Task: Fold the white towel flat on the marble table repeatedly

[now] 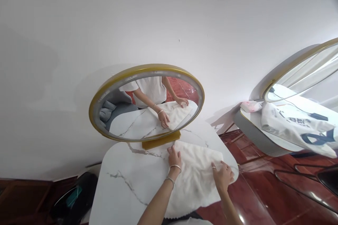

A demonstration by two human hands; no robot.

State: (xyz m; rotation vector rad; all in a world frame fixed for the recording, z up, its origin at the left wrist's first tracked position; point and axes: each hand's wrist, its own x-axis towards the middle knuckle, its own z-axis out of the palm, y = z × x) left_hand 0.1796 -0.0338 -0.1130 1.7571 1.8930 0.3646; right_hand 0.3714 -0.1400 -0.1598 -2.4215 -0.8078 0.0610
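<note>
A white cloth (195, 179) with a scalloped edge lies spread and lightly wrinkled on the marble-patterned white table (124, 182). Its near end hangs past the table's front edge. My left hand (174, 158), with bracelets at the wrist, rests on the cloth's left border near the far corner, fingers stretched out. On the right border my right hand (223, 175) touches the cloth, its thumb and fingers apart. Both hands and the cloth also show in the oval gold-framed mirror (146, 66) behind them.
The mirror's gold base (161, 140) stands on the table just beyond the cloth. To the right, a second table (253, 137) carries a printed white fabric (293, 123), a pink packet (251, 106) and another mirror (306, 56). A dark chair (327, 179) stands at far right.
</note>
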